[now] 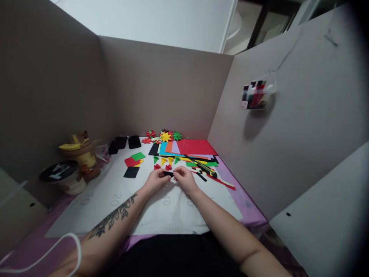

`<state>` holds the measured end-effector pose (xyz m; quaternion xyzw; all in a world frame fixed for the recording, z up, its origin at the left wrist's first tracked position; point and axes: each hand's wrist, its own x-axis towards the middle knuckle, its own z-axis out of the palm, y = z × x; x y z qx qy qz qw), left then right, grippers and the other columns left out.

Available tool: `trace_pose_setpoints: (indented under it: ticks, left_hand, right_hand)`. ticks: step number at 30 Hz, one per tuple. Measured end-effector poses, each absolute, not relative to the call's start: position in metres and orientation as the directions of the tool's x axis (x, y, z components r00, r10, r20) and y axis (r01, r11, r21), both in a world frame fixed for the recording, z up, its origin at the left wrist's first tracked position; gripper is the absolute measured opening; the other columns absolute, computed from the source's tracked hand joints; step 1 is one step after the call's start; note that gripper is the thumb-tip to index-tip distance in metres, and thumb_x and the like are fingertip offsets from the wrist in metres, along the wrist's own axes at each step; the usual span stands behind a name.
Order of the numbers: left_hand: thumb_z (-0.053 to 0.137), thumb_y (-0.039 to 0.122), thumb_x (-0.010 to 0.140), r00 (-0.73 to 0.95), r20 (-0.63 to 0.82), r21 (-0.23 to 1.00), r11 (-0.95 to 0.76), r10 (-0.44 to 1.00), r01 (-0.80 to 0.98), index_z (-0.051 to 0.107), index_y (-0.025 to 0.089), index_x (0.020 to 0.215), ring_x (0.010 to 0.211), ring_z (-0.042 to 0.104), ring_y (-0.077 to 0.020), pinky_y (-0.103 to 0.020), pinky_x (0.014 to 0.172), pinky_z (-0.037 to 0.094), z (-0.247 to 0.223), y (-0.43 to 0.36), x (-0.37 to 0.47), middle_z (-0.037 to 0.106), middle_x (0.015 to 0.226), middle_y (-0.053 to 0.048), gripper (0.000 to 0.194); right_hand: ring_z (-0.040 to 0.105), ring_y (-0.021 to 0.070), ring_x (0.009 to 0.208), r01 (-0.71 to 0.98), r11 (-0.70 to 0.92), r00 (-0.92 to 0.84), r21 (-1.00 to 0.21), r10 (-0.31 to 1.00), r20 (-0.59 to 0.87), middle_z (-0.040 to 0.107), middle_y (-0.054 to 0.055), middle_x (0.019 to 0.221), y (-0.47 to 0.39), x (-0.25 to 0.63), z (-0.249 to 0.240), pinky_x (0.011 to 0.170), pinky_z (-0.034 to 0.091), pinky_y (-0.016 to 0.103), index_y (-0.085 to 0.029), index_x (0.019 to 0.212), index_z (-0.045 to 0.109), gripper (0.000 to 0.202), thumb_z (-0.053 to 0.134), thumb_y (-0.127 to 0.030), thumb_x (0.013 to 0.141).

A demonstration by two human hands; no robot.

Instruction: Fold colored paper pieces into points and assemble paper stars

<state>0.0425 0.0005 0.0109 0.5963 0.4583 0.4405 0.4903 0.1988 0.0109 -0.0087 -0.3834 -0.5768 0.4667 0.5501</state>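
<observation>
A small piece of black paper [168,174] is stretched between my two hands above the white mat. My left hand [157,179] pinches its left end, and my right hand [184,179] pinches the right end. Just beyond the fingers lie small folded pieces in red, yellow [163,161] and green [156,159]. Left of my hands are a black square [131,172], a red one [131,161] and a green one [138,156]. A black and yellow cutter [206,168] lies to the right, beside narrow paper strips [226,184].
Folded paper stars [165,136] and coloured sheets [196,147] lie at the back. Two dark flat objects [134,142] are back left. A tub [65,177], a pot [83,154] and a clear cup [101,150] stand left. Grey panels [167,84] enclose the table.
</observation>
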Motion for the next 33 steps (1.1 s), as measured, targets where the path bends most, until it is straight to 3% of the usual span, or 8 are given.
trace_pose_setpoints:
  ticks: [4,9,16,23,28,33]
  left_hand:
    - [0.066,0.032,0.067,0.191,0.067,0.994,-0.083,0.979,0.075,0.065,0.013,0.083,0.043,0.047,-0.0081,-0.019,0.042,0.033,0.0093,0.0020,0.0416,0.062,0.058,0.000,0.025]
    - [0.069,0.031,0.064,0.191,0.068,0.994,-0.082,0.979,0.069,0.065,0.012,0.079,0.045,0.050,-0.0087,-0.019,0.044,0.034,0.0085,0.0023,0.0424,0.064,0.060,-0.001,0.024]
    - [0.067,0.030,0.066,0.214,0.076,0.989,-0.101,0.974,0.108,0.066,0.012,0.082,0.047,0.052,-0.0100,-0.020,0.045,0.037,0.0099,0.0011,0.0426,0.064,0.060,-0.001,0.025]
    - [0.066,0.028,0.066,0.232,0.125,0.975,-0.163,0.965,0.152,0.068,0.011,0.082,0.051,0.054,-0.0120,-0.021,0.048,0.039,0.0084,0.0005,0.0435,0.065,0.063,-0.003,0.024]
    - [0.063,0.026,0.069,0.217,0.282,0.900,-0.336,0.934,0.278,0.070,0.016,0.080,0.064,0.060,-0.0159,-0.024,0.060,0.044,0.0064,-0.0009,0.0422,0.070,0.076,-0.004,0.017]
    - [0.058,0.020,0.074,0.234,0.442,0.755,-0.500,0.866,0.424,0.071,0.022,0.086,0.079,0.064,-0.0195,-0.028,0.074,0.046,0.0023,-0.0017,0.0385,0.072,0.087,-0.005,0.018]
  right_hand:
    - [0.055,0.0115,0.059,-0.159,0.260,-0.129,-0.952,0.951,0.281,0.058,-0.004,0.069,0.0116,0.1971,-0.0103,0.059,0.043,0.024,-0.020,0.080,0.055,0.020,0.058,-0.014,0.061]
    - [0.052,0.0120,0.055,-0.144,0.238,-0.101,-0.961,0.962,0.253,0.055,-0.004,0.061,0.0114,0.1978,-0.0085,0.054,0.041,0.024,-0.020,0.079,0.055,0.017,0.056,-0.016,0.062]
    - [0.054,0.0126,0.066,-0.177,0.277,-0.117,-0.945,0.947,0.299,0.058,-0.003,0.072,0.0094,0.1971,-0.0066,0.063,0.042,0.024,-0.019,0.080,0.056,0.023,0.058,-0.013,0.058]
    - [0.048,0.0101,0.051,-0.127,0.248,-0.086,-0.960,0.962,0.260,0.054,-0.004,0.058,0.0116,0.1987,-0.0086,0.050,0.038,0.022,-0.019,0.074,0.057,0.010,0.061,-0.023,0.066]
    - [0.048,0.0095,0.043,-0.218,0.143,-0.123,-0.965,0.977,0.173,0.055,-0.004,0.050,0.0150,0.2015,-0.0118,0.043,0.036,0.020,-0.018,0.074,0.058,0.019,0.065,-0.035,0.068]
    - [0.055,0.0104,0.049,-0.364,-0.042,-0.225,-0.931,0.973,0.044,0.060,-0.003,0.056,0.0128,0.2025,-0.0091,0.048,0.042,0.021,-0.017,0.071,0.059,0.021,0.073,-0.028,0.059]
